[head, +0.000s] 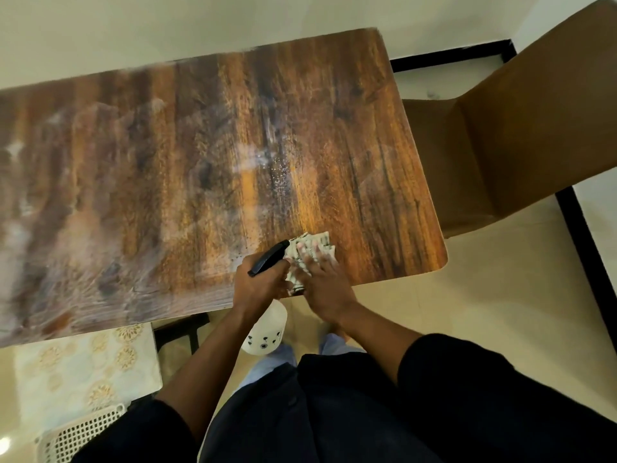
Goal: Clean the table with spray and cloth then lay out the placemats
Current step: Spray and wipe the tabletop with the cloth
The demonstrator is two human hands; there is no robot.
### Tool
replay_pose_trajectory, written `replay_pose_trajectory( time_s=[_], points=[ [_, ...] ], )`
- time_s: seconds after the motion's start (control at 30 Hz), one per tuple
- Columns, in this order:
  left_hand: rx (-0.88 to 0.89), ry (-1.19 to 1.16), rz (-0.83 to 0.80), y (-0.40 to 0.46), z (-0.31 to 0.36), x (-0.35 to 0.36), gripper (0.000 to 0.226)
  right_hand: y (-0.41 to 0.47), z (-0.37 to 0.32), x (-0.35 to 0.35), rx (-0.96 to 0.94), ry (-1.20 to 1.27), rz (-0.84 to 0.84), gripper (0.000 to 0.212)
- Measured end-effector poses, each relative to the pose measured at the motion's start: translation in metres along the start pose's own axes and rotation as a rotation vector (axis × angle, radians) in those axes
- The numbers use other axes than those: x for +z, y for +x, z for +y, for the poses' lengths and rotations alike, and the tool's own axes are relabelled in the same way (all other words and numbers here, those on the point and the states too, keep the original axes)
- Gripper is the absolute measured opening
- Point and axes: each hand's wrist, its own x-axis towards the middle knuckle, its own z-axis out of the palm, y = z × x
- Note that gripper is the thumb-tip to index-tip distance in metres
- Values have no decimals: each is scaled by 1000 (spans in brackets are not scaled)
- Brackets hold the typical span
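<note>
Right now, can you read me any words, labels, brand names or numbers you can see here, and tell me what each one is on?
None can be read.
Spray bottle, held in the left hand: small dark marks on its white body, too small and blurred to read as text.
Cloth, under the right hand: a printed pattern, no legible letters.
Placemat at lower left: gold floral motifs only, no writing.
Table: wood grain, no labels.

The table point(207, 155) top lies open; a chair point(521, 128) crowds its right end.
</note>
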Motion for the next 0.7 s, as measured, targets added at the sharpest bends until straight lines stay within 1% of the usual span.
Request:
replay_pose_trajectory(
  time_s=[0.07,0.13,0.2,0.23,0.37,0.47,0.53,0.6,0.63,0.7],
  points=[
    [8,3,2,0,-2,-8,16,-1,-9,6,-27,0,5,77],
    [8,-4,8,3,-9,-19,19,0,-3,6,-40,-7,28,79],
    [-8,-20,-2,6,-17,-30,13,1,8,3,-3,-15,54,81],
    [-13,-29,-8,7,-21,-35,13,2,16,-1,56,-11,74,80],
    [-29,-67,-33,4,-27,-60,33,6,44,-16,348,-51,140,77],
    [-32,-90,-26,1,-33,-77,28,13,52,-23,493,-29,179,72],
    [-35,-93,-19,1,-41,-90,21,20,40,-19,571,-5,183,68],
    [-34,-95,-10,0,-47,-102,8,29,18,-14,624,-5,185,68],
    [-35,-92,-2,0,-52,-108,9,34,3,-10,618,-11,170,69],
    [-51,-92,18,-1,-60,-120,7,48,-31,-3,539,-16,137,69]
  ],
)
